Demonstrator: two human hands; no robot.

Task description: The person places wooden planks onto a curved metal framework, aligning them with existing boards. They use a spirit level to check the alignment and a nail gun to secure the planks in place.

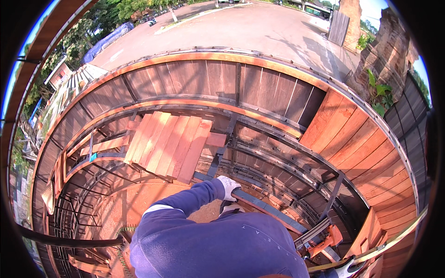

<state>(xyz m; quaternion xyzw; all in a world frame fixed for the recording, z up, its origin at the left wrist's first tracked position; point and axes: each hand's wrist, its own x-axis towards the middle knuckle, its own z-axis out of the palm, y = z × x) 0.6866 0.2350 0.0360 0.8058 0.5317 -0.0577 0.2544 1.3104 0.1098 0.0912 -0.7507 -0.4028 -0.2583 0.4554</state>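
My left hand [228,187], in a white glove, is closed around the upper end of a grey metal beam [266,208] that slopes down to the right. My left arm, in a blue sleeve, bends across in front of me. At the lower right edge my right hand [345,269], also gloved, is partly hidden. It appears closed on a long, thin yellowish strip [394,239] that curves up toward the right rim. Between my body and that strip, an orange power tool [328,240] rests on the framing. A dark shoe [226,204] shows just below my left hand.
Several reddish planks [169,143] lie side by side on the frame ahead. A curved wall of dark boards [194,78] surrounds me, with newer orange boards [357,134] at right. Metal brackets and rails [278,162] cross below, above a brown floor [153,199]. Paved ground [241,28] lies beyond.
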